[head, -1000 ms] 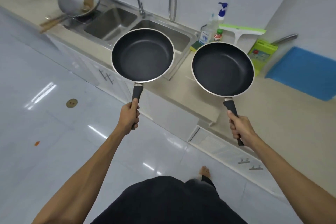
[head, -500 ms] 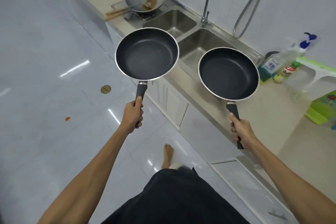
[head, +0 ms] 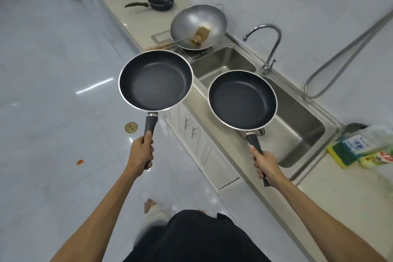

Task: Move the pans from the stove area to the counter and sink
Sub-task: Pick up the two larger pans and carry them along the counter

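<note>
I hold two black non-stick frying pans level in front of me. My left hand [head: 142, 152] grips the handle of the left pan [head: 155, 80], which hangs over the floor and the counter's front edge. My right hand [head: 265, 167] grips the handle of the right pan [head: 242, 100], which hovers above the steel double sink [head: 297, 125]. A steel wok [head: 198, 25] with a spatula in it sits on the stove beyond the sink. A small black saucepan [head: 161, 1] rests on the counter [head: 136, 4] farther back.
A curved tap [head: 268, 48] rises behind the sink and a hose [head: 331, 70] loops down the wall. A sponge and bottles [head: 361, 151] lie right of the sink. Cabinet doors with handles [head: 191, 127] line the counter front. Glossy tiled floor [head: 53, 91] spreads left.
I have walked left along the counter with both pans. The sink now lies under the right pan, and the wok and small saucepan have come closer to the middle of the view.
</note>
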The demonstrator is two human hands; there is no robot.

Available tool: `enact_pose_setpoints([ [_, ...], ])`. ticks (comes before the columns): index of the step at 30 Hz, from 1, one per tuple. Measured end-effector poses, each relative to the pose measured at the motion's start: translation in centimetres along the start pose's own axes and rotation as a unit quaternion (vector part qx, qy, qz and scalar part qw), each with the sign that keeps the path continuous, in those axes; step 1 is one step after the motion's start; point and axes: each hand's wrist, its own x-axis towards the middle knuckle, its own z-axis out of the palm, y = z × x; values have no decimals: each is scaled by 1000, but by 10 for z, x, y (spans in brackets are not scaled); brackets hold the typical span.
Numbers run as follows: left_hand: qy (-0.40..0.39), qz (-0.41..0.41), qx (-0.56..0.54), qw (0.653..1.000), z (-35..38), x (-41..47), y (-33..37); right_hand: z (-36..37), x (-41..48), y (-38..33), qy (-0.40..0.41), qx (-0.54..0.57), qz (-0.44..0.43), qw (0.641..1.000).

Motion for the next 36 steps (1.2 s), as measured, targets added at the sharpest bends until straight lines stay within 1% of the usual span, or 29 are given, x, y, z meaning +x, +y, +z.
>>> enact_pose_setpoints([
  [7,-15,28,18,999,-73,124,56,103,56,-91,5,19,-22,1000],
  [10,-13,28,30,999,-112,177,86,154,67,-142,25,35,-28,999],
  [14,-36,42,48,997,-165,246,126,221,81,-205,28,50,-28,998],
  [20,-37,60,47,996,-226,330,168,304,111,-277,53,43,-33,997],
  [24,-32,55,38,997,-251,388,188,348,148,-323,48,36,-34,998],
  [29,-31,53,45,997,-286,484,220,408,208,-389,55,22,-39,997],
  [33,-33,29,43,998,-316,563,254,459,254,-459,48,22,-40,998],
  [36,-46,11,28,998,-336,619,290,498,285,-515,25,30,-25,999],
])
